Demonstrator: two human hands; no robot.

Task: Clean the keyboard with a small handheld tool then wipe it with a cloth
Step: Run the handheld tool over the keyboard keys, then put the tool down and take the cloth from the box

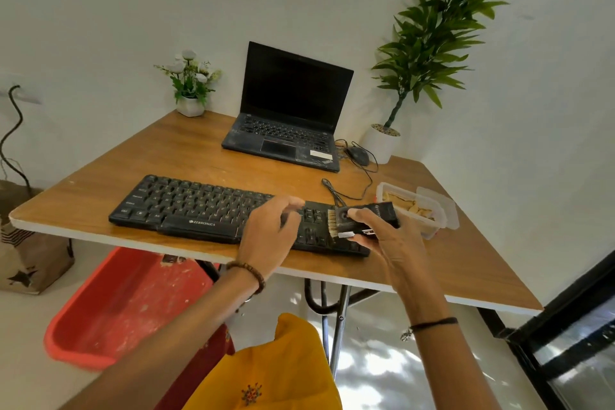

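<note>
A black keyboard point(186, 206) lies along the near edge of the wooden table point(186, 156). My right hand point(386, 236) grips a small black handheld brush tool point(369, 215) over the keyboard's right end, its pale bristles pointing left over the number keys. My left hand point(266, 236) hovers over the keys right of the space bar, its fingers loosely bent and blurred, holding nothing I can see. No cloth shows on the table.
An open black laptop point(286, 116) stands at the back with a mouse point(357, 155) and its cable beside it. A clear plastic box point(416, 210) sits right of the keyboard. A small flower pot point(190, 105) and a tall plant point(382, 143) stand at the back. A red tub point(126, 303) lies under the table.
</note>
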